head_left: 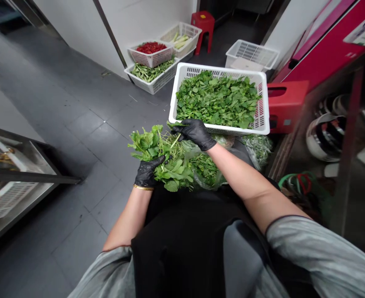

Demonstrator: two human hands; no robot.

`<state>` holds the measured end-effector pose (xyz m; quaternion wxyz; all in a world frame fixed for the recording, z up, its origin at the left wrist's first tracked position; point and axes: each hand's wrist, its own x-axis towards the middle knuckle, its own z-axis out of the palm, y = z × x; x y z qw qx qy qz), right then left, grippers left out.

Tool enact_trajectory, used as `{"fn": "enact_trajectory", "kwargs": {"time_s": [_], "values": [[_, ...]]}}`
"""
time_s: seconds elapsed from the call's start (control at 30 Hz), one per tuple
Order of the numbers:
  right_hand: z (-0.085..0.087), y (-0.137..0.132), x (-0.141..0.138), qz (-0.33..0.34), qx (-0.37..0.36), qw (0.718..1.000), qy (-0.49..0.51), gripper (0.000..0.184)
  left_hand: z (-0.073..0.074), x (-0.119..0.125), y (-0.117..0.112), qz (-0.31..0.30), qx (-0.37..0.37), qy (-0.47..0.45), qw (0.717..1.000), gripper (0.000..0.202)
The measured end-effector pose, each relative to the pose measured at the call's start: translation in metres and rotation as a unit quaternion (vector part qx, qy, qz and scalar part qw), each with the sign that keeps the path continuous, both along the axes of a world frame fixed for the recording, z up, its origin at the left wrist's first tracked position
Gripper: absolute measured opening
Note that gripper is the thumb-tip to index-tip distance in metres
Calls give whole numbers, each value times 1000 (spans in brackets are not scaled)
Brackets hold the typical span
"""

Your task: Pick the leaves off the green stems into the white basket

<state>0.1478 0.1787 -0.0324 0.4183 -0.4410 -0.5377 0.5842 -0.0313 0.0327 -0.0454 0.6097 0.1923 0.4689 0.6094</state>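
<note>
Both my hands wear black gloves. My left hand (147,172) is closed around a bunch of leafy green stems (157,155) held over my lap. My right hand (194,132) pinches a leafy sprig (175,123) at the top of that bunch, close to the near rim of a white slotted basket (264,108) piled with picked green leaves (217,99). A clear plastic bag with more greens (205,170) lies on my black apron beneath my right forearm.
On the grey tiled floor by the wall stand white baskets of green beans (149,73), red chillies (151,47) and pale stalks (181,40). An empty white basket (251,54), two red stools (286,103), a steel shelf at left (17,174) and metal bowls at right (325,132) surround me.
</note>
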Motion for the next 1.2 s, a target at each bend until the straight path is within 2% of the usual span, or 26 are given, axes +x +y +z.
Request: {"fn": "enact_trajectory", "kwargs": {"time_s": [0.07, 0.1, 0.13, 0.17, 0.2, 0.3, 0.37, 0.47, 0.57, 0.67, 0.73, 0.8, 0.87, 0.97, 1.07, 1.2], "values": [[2, 11, 17, -103, 14, 995, 2, 24, 0, -2, 1, -1, -19, -16, 1000, 44], [4, 12, 26, -139, 11, 990, 7, 23, 0, -4, 1, -2, -26, -24, 999, 41], [6, 10, 32, -146, -1, 989, 14, 23, -1, -6, 1, -3, -31, -30, 999, 38], [7, 4, 35, -122, -21, 992, 19, 25, -3, -7, 1, -4, -35, -36, 999, 35], [7, -5, 35, -67, -46, 996, 20, 28, -4, -7, 2, -7, -37, -43, 998, 33], [3, -42, 15, 127, -98, 987, 8, 40, -5, -2, 4, -34, -29, -73, 996, 29], [-1, -60, -6, 162, -102, 981, 3, 46, -5, 1, 6, -59, -22, -84, 994, 31], [1, -62, -23, 107, -86, 990, 21, 52, -6, -1, 5, -60, -31, -70, 995, 36], [8, -50, -21, 8, -71, 996, 47, 51, -10, -7, 2, -53, -46, -58, 996, 35], [9, -45, -21, -79, -76, 991, 81, 51, -12, -2, -2, -45, -30, -53, 997, 36], [3, -49, -26, -106, -86, 985, 101, 50, -12, 6, -2, -21, -6, -51, 998, 41], [-5, -54, -30, -106, -93, 982, 122, 48, -11, 13, -1, 5, 22, -42, 999, 46], [-9, -58, -30, -68, -87, 982, 151, 46, -10, 15, 1, 19, 46, -16, 999, 48], [-4, -59, -21, 64, -56, 985, 150, 47, -9, 14, 0, 6, 62, 26, 998, 44], [10, -57, -9, 168, -24, 983, 65, 42, -9, 13, -3, -6, 62, 34, 997, 39], [21, -50, 6, 222, -8, 971, -91, 37, -9, 11, -3, -4, 37, 38, 999, 38]]}}
